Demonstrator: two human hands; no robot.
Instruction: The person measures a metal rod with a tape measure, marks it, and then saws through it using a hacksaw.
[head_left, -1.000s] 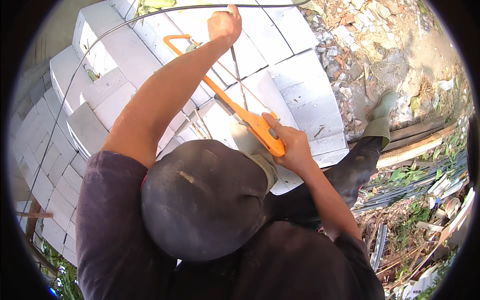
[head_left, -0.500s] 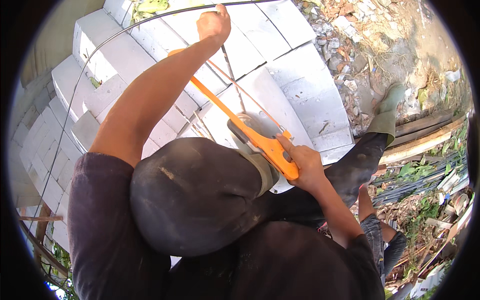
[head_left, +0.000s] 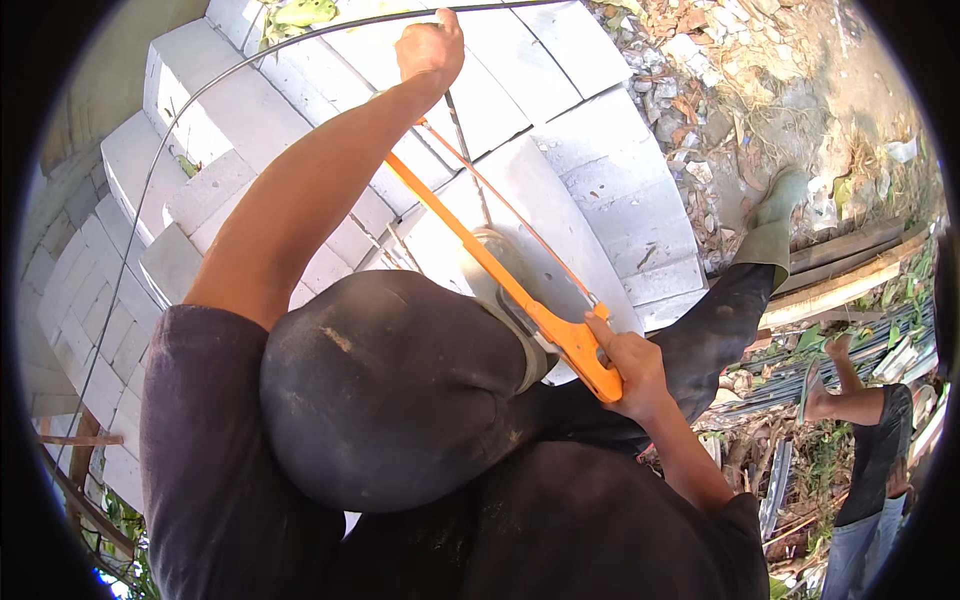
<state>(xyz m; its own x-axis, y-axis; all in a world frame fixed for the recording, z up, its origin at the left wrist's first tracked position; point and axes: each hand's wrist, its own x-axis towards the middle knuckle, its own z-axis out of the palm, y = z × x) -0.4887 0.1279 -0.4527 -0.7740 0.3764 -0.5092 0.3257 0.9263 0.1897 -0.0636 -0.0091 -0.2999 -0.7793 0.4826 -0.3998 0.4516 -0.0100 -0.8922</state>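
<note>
My right hand [head_left: 632, 365] is closed round the handle of an orange hacksaw [head_left: 480, 258]. Its thin reddish blade [head_left: 510, 208] slants from near my left forearm down to the handle. Under the blade passes a narrow dark bar [head_left: 457, 125], running from below my left wrist towards my boot [head_left: 497, 255]; whether they touch I cannot tell. My left hand [head_left: 430, 48] is a fist at the top, on a long dark rod [head_left: 345, 25] that bows across the view. Its fingertips are hidden. Beneath all this lie white blocks [head_left: 605, 150].
My bent knee [head_left: 395, 390] is between my arms. My other boot [head_left: 775, 225] stands on rubble [head_left: 700, 130] at the right. Planks [head_left: 850, 275] and a bundle of thin rods [head_left: 810, 360] lie there. Another person [head_left: 870, 460] is at the lower right.
My right hand has drawn the hacksaw down and to the right. My left hand has stayed almost in place. The other person has moved further right.
</note>
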